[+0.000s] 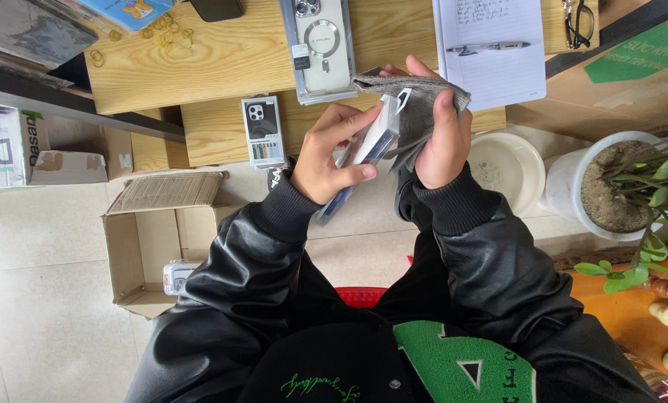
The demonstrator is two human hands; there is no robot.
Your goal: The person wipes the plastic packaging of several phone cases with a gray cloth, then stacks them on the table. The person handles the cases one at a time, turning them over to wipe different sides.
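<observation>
A wooden desk [229, 52] sits in front of the person. On the desk lie a clear phone case in its pack [320, 45], a small case box [263, 130], a notebook [498, 67] with a pen [489, 47], and glasses [579, 22]. Below the desk on the floor are an open cardboard box [151, 239], a white bowl [507, 168] and a potted plant [610, 183].

Just below the desk edge, the left hand [326, 160] grips a white phone [367, 145] by its side, tilted. The right hand [442, 134] is closed on a grey cloth [416, 101], pressed against the phone. The cloth hides part of the phone, maybe its top.
</observation>
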